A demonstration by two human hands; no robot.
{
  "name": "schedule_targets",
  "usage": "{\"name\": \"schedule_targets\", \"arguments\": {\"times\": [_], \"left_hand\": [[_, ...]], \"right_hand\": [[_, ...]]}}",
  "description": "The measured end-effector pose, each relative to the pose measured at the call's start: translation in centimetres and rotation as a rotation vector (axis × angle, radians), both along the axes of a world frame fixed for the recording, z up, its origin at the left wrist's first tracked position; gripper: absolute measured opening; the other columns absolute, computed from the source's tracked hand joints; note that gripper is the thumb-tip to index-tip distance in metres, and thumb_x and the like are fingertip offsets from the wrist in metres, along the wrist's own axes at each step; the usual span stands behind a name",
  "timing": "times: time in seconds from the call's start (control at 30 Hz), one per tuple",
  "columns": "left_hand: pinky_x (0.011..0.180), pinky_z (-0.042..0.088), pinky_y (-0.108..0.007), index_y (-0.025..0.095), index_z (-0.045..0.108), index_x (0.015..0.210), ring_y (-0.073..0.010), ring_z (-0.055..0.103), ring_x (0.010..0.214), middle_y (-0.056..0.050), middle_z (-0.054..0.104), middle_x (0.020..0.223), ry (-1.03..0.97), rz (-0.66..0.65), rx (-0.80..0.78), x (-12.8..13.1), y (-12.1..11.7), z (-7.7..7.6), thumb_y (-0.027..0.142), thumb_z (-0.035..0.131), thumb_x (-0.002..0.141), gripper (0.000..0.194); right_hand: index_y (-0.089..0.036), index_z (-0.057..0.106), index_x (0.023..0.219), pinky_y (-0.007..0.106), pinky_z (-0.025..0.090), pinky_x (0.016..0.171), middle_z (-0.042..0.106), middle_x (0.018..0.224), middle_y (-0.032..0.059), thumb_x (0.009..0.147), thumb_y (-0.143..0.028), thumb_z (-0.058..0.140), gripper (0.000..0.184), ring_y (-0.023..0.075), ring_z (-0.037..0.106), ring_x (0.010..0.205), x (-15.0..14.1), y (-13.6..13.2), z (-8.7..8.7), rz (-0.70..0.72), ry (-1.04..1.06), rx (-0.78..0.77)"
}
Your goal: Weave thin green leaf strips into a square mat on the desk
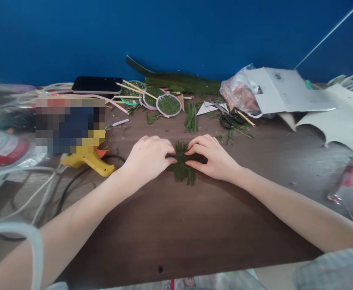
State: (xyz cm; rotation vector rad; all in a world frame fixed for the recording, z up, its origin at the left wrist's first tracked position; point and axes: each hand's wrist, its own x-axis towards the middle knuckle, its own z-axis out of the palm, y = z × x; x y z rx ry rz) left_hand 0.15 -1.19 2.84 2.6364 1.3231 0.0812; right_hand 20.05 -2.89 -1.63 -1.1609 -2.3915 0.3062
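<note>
My left hand (148,158) and my right hand (213,156) meet at the middle of the brown table (176,225). Both press their fingertips on a small bundle of cut green leaf strips (182,169) lying flat on the table. The strips run towards and away from me, and a darker leaf band crosses them under my fingers. The fingers of both hands are curled together in a pinch on the bundle. Part of the bundle is hidden beneath my fingers.
A yellow glue gun (87,158) with a black cord lies left of my hands. Behind are more leaf strips (191,118), round leaf-covered discs (168,104), wooden sticks, black scissors (231,120), a phone (97,84), a long green leaf (179,81), white cardboard (287,92) and a plastic bag.
</note>
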Motion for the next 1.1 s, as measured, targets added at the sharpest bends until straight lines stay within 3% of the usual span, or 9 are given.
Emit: {"name": "schedule_targets", "arguments": {"times": [0.13, 0.33, 0.67, 1.1], "left_hand": [[0.086, 0.039, -0.032, 0.022, 0.068, 0.082, -0.0191, 0.058, 0.094, 0.001, 0.068, 0.095, -0.039, -0.016, -0.040, -0.24, 0.30, -0.16, 0.027, 0.056, 0.077, 0.014], [0.075, 0.041, -0.032, 0.018, 0.063, 0.082, -0.0224, 0.059, 0.087, -0.004, 0.065, 0.088, 0.022, 0.058, 0.020, 0.02, 0.07, 0.09, 0.030, 0.059, 0.074, 0.015], [0.081, 0.040, -0.032, 0.021, 0.068, 0.078, -0.0195, 0.061, 0.087, -0.002, 0.070, 0.085, 0.079, -0.021, 0.033, -0.58, 0.40, 0.23, 0.029, 0.054, 0.078, 0.016], [0.080, 0.039, -0.034, 0.019, 0.066, 0.080, -0.0216, 0.060, 0.090, -0.003, 0.069, 0.088, 0.089, -0.043, 0.107, -0.27, 0.27, -0.22, 0.029, 0.057, 0.077, 0.013]], "right_hand": [[-0.018, 0.058, 0.083, 0.035, 0.036, 0.074, 0.060, 0.093, 0.0069, 0.080, -0.031, 0.057, 0.014, 0.0209, 0.050, 0.089, -0.05, 0.01, 0.00, 0.002, -0.001, 0.007], [-0.018, 0.058, 0.084, 0.035, 0.035, 0.075, 0.060, 0.094, 0.0067, 0.080, -0.031, 0.057, 0.013, 0.0210, 0.050, 0.090, -0.02, 0.01, -0.02, -0.003, -0.006, -0.001], [-0.019, 0.057, 0.083, 0.034, 0.035, 0.075, 0.059, 0.094, 0.0062, 0.080, -0.031, 0.056, 0.012, 0.0205, 0.050, 0.090, 0.12, 0.03, -0.03, 0.002, 0.012, -0.010], [-0.018, 0.057, 0.083, 0.034, 0.036, 0.077, 0.059, 0.095, 0.0065, 0.080, -0.031, 0.056, 0.013, 0.0202, 0.049, 0.090, 0.13, 0.05, -0.08, 0.009, 0.005, -0.002]]}}
